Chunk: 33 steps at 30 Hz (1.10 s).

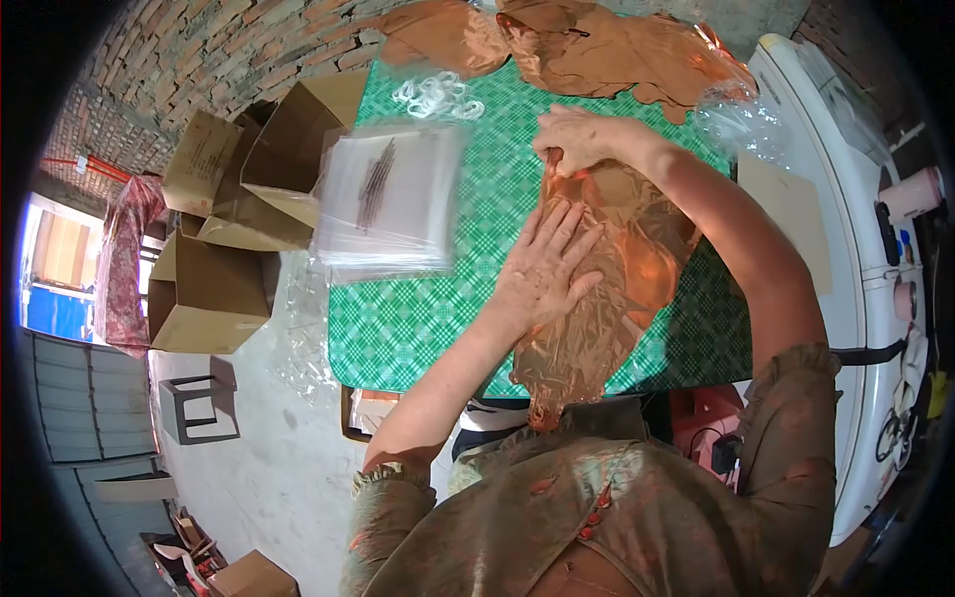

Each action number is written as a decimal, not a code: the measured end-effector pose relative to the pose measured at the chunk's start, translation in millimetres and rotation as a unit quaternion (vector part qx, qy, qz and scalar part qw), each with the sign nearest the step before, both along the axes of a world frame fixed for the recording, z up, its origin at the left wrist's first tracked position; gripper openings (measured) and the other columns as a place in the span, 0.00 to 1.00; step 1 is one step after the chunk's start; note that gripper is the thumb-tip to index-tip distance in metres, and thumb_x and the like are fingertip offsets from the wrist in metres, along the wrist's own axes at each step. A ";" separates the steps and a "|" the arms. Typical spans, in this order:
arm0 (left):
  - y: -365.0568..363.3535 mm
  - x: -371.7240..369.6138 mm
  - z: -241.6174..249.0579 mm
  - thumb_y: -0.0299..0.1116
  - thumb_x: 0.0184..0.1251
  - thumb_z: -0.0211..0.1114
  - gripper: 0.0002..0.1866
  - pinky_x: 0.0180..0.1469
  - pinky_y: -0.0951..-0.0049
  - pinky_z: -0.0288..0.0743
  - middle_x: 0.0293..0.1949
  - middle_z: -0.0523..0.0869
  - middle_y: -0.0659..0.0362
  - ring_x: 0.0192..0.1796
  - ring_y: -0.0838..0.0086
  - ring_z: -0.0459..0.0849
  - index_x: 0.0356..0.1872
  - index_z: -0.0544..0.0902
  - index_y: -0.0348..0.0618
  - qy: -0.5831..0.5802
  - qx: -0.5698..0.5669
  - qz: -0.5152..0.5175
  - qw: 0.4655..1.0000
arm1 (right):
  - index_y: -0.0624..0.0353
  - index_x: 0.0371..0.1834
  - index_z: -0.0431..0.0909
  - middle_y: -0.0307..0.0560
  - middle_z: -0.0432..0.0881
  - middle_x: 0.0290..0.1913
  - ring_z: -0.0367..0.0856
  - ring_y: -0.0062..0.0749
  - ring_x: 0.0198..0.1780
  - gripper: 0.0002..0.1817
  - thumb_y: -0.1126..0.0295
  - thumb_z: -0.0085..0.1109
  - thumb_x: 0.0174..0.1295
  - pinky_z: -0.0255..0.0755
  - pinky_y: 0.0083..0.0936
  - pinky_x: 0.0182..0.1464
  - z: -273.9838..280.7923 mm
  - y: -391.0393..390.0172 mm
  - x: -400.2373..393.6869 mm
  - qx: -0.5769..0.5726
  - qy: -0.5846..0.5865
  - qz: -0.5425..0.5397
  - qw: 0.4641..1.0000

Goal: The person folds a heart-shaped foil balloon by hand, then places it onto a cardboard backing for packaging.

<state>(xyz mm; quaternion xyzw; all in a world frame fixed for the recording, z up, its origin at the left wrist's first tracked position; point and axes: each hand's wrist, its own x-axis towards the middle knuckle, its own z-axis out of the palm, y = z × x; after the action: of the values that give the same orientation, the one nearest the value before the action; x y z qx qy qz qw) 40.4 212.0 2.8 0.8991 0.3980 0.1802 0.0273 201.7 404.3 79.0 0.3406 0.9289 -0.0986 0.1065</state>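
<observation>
A crinkled, shiny copper-coloured film piece lies lengthwise on the green patterned tablecloth, its narrow near end hanging over the table edge by my clothing. My left hand presses flat on the middle of it, fingers spread. At its far end my right hand is closed, fingers curled around a gathered bit of the same film. To the left lies a stack of clear plastic bags with dark marks on the top one. Beyond it sits a small heap of white loops.
More copper-coloured film pieces cover the table's far edge, with crumpled clear plastic beside them. Open cardboard boxes stand at the left. A white appliance borders the right side. On the floor is a grey stool-like frame.
</observation>
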 end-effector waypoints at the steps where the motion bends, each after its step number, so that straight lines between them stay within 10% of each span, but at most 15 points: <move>1: -0.1 0.0 -0.2 0.59 0.83 0.55 0.37 0.89 0.44 0.46 0.84 0.64 0.44 0.87 0.48 0.58 0.84 0.69 0.52 -0.003 0.000 0.000 1.000 | 0.49 0.40 0.81 0.37 0.75 0.47 0.70 0.41 0.60 0.07 0.65 0.67 0.60 0.65 0.40 0.67 0.0 -2.7 0.9 0.005 0.012 0.009 1.000; 11: -0.5 -0.1 -4.7 0.57 0.81 0.59 0.37 0.88 0.43 0.47 0.83 0.66 0.44 0.87 0.49 0.60 0.84 0.69 0.51 -0.027 0.023 0.011 0.999 | 0.58 0.45 0.75 0.55 0.83 0.39 0.81 0.61 0.44 0.08 0.65 0.57 0.74 0.72 0.52 0.46 -0.8 -9.7 -8.7 -0.029 0.096 0.045 0.994; 24: -8.2 -20.2 -6.3 0.58 0.82 0.57 0.35 0.87 0.38 0.45 0.86 0.62 0.47 0.89 0.49 0.55 0.83 0.71 0.55 0.005 0.028 0.072 0.997 | 0.55 0.47 0.80 0.53 0.86 0.40 0.86 0.55 0.47 0.08 0.64 0.57 0.73 0.76 0.51 0.53 -27.5 -11.4 -59.7 0.022 0.145 0.078 0.986; 33: 21.1 -21.6 -3.9 0.46 0.84 0.55 0.29 0.88 0.47 0.49 0.81 0.71 0.43 0.85 0.50 0.63 0.78 0.76 0.40 -0.016 0.048 0.076 0.996 | 0.52 0.42 0.84 0.46 0.83 0.50 0.79 0.49 0.60 0.06 0.65 0.61 0.68 0.72 0.50 0.60 -38.3 -17.8 -58.7 0.069 0.138 0.101 0.983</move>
<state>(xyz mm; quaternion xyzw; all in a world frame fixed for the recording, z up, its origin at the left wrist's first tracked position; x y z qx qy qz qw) 18.8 233.1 -1.1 0.8635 0.4559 0.2145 -0.0235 142.9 386.5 40.6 0.2351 0.9689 -0.0686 -0.0368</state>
